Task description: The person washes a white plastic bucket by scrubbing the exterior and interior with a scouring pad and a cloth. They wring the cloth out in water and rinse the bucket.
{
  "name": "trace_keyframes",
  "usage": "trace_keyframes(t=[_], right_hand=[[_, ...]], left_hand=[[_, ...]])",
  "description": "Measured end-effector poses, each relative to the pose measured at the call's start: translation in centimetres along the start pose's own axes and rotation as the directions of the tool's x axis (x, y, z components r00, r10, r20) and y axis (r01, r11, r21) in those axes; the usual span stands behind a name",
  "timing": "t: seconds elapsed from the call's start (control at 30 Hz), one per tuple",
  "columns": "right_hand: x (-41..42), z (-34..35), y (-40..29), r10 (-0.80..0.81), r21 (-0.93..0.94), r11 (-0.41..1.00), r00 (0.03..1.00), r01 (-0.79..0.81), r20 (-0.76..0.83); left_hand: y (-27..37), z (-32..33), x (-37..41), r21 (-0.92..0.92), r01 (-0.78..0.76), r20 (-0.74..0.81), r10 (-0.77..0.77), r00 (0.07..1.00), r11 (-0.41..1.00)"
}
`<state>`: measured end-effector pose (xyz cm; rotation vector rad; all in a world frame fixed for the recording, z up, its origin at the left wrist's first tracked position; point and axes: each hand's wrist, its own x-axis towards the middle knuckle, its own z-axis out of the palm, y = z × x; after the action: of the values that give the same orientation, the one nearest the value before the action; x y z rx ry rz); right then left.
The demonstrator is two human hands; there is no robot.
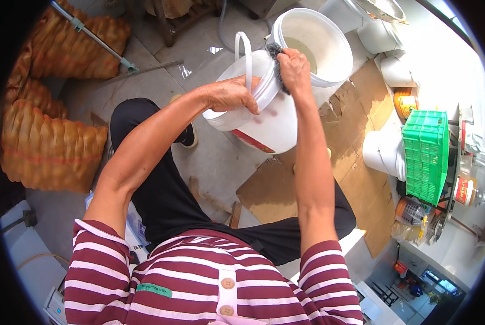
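Observation:
A white plastic bucket point(273, 126) with a red label is held tilted in front of me, its handle standing up. My left hand point(234, 95) grips it at the rim, fingers inside and thumb outside. My right hand point(294, 71) holds a dark grey scouring pad point(275, 55) against the rim's outer side. Just behind, a larger white bucket point(332, 46) holds some cloudy liquid. My right palm is hidden from view.
Full mesh sacks point(53, 146) stand at the left, near a metal-poled floor tool point(100, 44). Flattened cardboard point(348, 134) covers floor at the right. Beyond it are a white bucket point(382, 154) and a green plastic crate point(425, 156). A hose point(222, 30) lies behind.

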<state>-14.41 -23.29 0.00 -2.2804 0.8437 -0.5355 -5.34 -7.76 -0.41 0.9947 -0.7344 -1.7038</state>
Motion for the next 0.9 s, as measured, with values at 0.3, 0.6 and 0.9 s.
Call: trace_keyframes(t=[0.3, 0.6, 0.9], right_hand=[[-6.8, 1.4, -4.0, -0.306, -0.023, 0.951, 0.928, 0.309, -0.213], [1.4, 1.3, 11.3, 0.119, 0.171, 0.977, 0.99, -0.13, 0.07], [-10.6, 1.6, -3.4, -0.184, -0.051, 0.983, 0.949, 0.177, -0.256]], left_hand=[[0.6, -0.4, -0.9, -0.037, -0.044, -0.16, 0.037, 0.986, 0.998], [-0.1, -2.1, 0.5, -0.035, -0.062, -0.131, 0.057, 0.99, 0.997], [0.5, -3.6, 0.6, -0.11, -0.175, -0.343, 0.128, 0.93, 0.978]])
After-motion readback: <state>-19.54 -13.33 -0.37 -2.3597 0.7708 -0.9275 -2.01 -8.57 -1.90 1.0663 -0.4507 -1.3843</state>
